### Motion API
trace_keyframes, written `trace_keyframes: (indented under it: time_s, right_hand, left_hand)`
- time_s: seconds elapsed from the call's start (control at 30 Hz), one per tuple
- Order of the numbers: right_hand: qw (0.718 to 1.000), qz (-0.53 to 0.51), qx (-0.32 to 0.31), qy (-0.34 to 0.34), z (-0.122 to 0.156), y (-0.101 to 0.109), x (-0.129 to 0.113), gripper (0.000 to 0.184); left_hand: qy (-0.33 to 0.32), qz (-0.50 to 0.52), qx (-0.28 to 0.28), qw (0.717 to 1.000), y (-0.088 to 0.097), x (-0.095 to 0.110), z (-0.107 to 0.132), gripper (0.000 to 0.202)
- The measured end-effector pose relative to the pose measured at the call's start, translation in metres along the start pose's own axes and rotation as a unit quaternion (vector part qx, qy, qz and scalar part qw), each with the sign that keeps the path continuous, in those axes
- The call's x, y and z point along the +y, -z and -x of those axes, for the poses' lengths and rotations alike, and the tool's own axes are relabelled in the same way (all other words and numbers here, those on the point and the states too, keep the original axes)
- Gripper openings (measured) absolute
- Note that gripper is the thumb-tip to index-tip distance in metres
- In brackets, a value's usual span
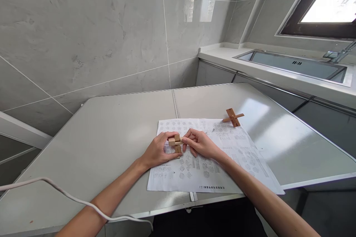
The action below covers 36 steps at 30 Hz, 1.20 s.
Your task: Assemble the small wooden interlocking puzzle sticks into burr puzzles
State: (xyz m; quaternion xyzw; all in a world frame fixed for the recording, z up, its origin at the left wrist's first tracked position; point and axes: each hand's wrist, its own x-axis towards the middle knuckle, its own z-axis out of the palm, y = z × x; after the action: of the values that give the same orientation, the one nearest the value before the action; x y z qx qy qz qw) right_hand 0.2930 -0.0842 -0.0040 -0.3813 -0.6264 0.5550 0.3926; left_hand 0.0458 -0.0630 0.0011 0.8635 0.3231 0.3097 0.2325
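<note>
My left hand (pixel 159 150) and my right hand (pixel 199 143) meet over a printed instruction sheet (pixel 211 170) on the grey table (pixel 105 144). Both are closed on a small wooden interlocking puzzle (pixel 175 143), made of short light-brown bars crossed together. The left fingers wrap it from the left and below, the right fingertips pinch it from the right. A second wooden puzzle piece (pixel 233 117), a flat cross of darker bars, lies alone near the sheet's far right corner, apart from both hands.
A white cable (pixel 69 197) runs across my left forearm near the table's front edge. A steel sink (pixel 292 63) with a tap (pixel 338 54) sits in the counter at the right. Grey tiled wall stands behind the table, a window at top right.
</note>
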Motion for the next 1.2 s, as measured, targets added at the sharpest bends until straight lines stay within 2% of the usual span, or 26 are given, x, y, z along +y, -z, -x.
trace_keyframes:
  time_s: [0.23, 0.97, 1.07, 1.2]
  right_hand:
    - [0.998, 0.056, 0.02, -0.01, 0.0013, -0.0023, -0.0065, 0.04]
    - [0.998, 0.043, 0.024, -0.03, 0.0005, -0.0023, -0.0061, 0.041]
    - [0.998, 0.041, 0.025, -0.033, -0.0006, -0.0013, -0.006, 0.044]
    - [0.995, 0.075, 0.06, -0.013, -0.0012, 0.0005, -0.006, 0.042]
  left_hand:
    - [-0.018, 0.018, -0.022, 0.999, 0.0014, 0.0017, -0.0009, 0.068]
    - [-0.013, 0.021, -0.013, 1.0, 0.0022, 0.0046, -0.0026, 0.063]
    - [0.023, 0.039, -0.004, 0.999, 0.0028, 0.0068, -0.0032, 0.065]
    - [0.108, 0.079, 0.033, 0.99, 0.0044, 0.0078, -0.0074, 0.066]
